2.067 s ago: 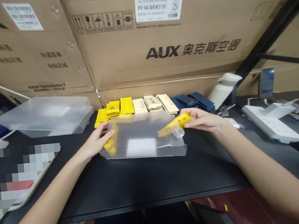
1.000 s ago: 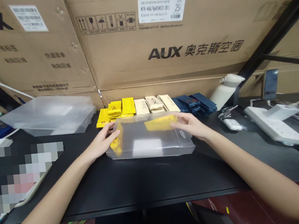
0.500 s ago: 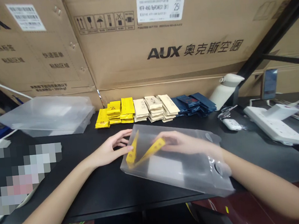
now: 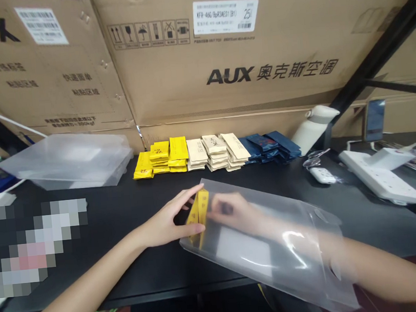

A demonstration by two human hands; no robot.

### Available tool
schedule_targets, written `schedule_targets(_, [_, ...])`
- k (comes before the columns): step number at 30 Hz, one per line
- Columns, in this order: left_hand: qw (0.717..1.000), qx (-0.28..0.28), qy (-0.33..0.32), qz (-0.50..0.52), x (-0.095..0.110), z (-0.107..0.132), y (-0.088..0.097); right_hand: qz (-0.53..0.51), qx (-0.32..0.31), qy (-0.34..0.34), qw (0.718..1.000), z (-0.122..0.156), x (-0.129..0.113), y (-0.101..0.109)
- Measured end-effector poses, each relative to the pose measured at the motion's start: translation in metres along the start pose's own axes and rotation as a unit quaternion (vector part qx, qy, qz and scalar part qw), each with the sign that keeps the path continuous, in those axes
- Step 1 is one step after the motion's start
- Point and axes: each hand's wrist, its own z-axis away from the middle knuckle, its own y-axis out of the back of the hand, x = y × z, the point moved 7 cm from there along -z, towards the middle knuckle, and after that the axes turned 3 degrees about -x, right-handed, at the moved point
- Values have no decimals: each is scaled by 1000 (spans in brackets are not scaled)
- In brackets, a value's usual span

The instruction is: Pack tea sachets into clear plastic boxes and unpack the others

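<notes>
My left hand [image 4: 173, 218] grips the closed left end of a clear frosted plastic bag [image 4: 272, 213], its thumb on the near face and its fingers at the far edge. Two narrow yellow packets [image 4: 202, 208] stand side by side inside that end, beneath the thumb and fingers. Through the bag's open right end reaches my right hand [image 4: 231, 212], seen blurred through the plastic. Its fingers are loosely curled and apart, with the tips beside the packets and nothing visible in them. A white rectangle [image 4: 245, 253] shows through the bag's lower part.
At the back lie stacks of yellow packets [image 4: 177, 151], cream packets [image 4: 214, 145] and dark blue packets [image 4: 265, 143]. A white bottle [image 4: 314, 128] leans behind them. More frosted bags [image 4: 68, 159] lie at left; a power strip [image 4: 379, 178] sits at right. Cardboard boxes [image 4: 171, 81] form the back.
The yellow packet that my right hand held has swung upright against the other at the bag's left end. My right hand has come off it. The bag and my left hand have shifted right.
</notes>
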Motion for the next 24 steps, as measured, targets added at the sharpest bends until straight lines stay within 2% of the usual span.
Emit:
schedule_targets(3, [999, -28, -8, -18, 0, 0, -3, -65, -67, -4, 996, 0, -3, -4])
schedule_targets(6, [999, -24, 1, -39, -5, 0, 3, -123, -75, -14, 989, -2, -2, 2])
schedule_targets(10, [996, -2, 27, -81, -14, 2, 24, -287, -86, -75, 951, -6, 13, 15])
schedule_targets(12, [994, 19, 39, -104, -20, 4, 37, -339, -50, -132, 930, -8, 29, 30])
schedule_targets(14, [990, 39, 42, -126, -24, 7, 49, -363, 14, -171, 916, -9, 47, 49])
schedule_targets(17, [987, 48, 42, -147, -28, 12, 58, -385, 115, -185, 897, -8, 69, 79])
schedule_targets(20, [983, 70, 24, -169, -25, 15, 65, -431, 214, -194, 855, -4, 87, 102])
schedule_targets(22, [973, 135, -4, -188, -18, 16, 76, -472, 257, -207, 818, 0, 96, 110])
schedule_targets(24, [945, 241, -17, -219, -13, 22, 94, -521, 295, -227, 769, 5, 104, 113])
